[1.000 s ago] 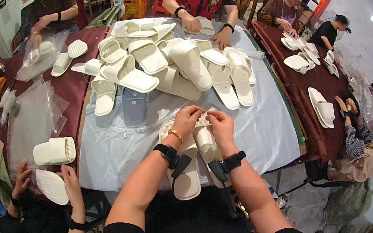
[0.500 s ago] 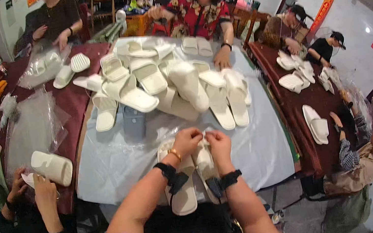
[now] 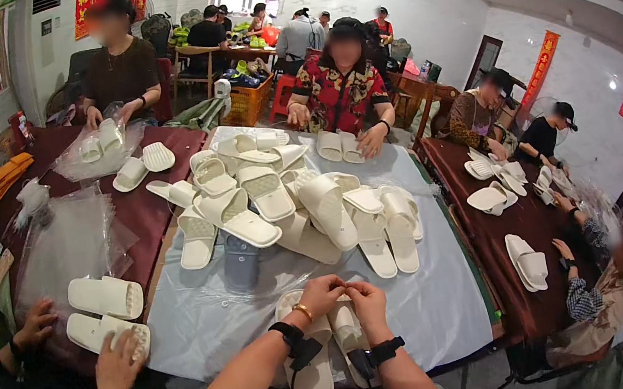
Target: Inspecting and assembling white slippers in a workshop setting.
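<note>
A pair of cream slide slippers lies side by side at the near edge of the sheeted table: the left slipper (image 3: 313,379) and the right slipper (image 3: 345,327), partly covered by my forearms. Over their far ends my left hand (image 3: 321,294) and my right hand (image 3: 367,302) meet, fingers pinched together. Whatever is between the fingertips is too small to make out. Beyond my hands rises a heap of cream slippers (image 3: 265,190), with a blue-grey slipper (image 3: 241,263) at its near left side.
A neighbour's hand (image 3: 118,363) rests on a cream slipper at left, near clear plastic bags (image 3: 62,247). Across the table a person in a red patterned shirt (image 3: 332,99) stands by a slipper pair (image 3: 339,146). A dark red table (image 3: 495,245) with slippers runs along the right.
The view has tilted up, showing more of the room. My hands stay pinched together over the pair. At left, the neighbour's two slippers now lie together, a hand on one.
</note>
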Motion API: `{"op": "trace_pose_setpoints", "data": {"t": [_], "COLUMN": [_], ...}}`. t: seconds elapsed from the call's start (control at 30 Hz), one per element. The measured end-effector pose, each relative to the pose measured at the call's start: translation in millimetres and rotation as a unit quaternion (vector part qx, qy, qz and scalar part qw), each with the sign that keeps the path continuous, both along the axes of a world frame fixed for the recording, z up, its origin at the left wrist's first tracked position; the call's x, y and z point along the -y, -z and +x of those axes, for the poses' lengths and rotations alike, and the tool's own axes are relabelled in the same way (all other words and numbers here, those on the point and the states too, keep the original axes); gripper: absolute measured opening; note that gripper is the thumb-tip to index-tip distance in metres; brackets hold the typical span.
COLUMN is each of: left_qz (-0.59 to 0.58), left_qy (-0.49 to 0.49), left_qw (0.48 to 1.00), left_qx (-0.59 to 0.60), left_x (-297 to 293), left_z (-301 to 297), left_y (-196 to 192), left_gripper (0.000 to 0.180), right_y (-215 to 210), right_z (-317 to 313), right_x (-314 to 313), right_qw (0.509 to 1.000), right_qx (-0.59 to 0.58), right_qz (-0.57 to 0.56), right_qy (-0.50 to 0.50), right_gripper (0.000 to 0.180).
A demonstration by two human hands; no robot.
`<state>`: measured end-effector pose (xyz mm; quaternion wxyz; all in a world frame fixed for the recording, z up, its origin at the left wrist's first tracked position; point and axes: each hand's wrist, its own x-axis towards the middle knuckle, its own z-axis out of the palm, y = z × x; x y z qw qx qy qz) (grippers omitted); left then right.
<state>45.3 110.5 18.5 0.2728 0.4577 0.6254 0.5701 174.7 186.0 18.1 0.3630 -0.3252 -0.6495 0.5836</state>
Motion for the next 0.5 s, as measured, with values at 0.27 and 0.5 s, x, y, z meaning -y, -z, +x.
{"op": "trace_pose_setpoints", "data": {"t": [0.27,0.5], "left_qz": [-0.029,0.008], "left_qy": [-0.058,-0.032], "left_qw": [0.996,0.996], "left_qx": [-0.065,-0.082], "left_x": [0.1,-3.3], "left_z": [2.3,2.1], "left_y": [-9.5,-3.4], "left_gripper": [0.027,0.026], "right_y": [6.8,-7.1], "right_z": [3.4,0.3], "right_x": [-7.0,-1.8], "right_qw": [0.998,0.999], "right_qx": [0.029,-0.025], "right_qz": [0.056,-0.024], "right_qy": [-0.011,0.013], "right_gripper": [0.016,0.012]}}
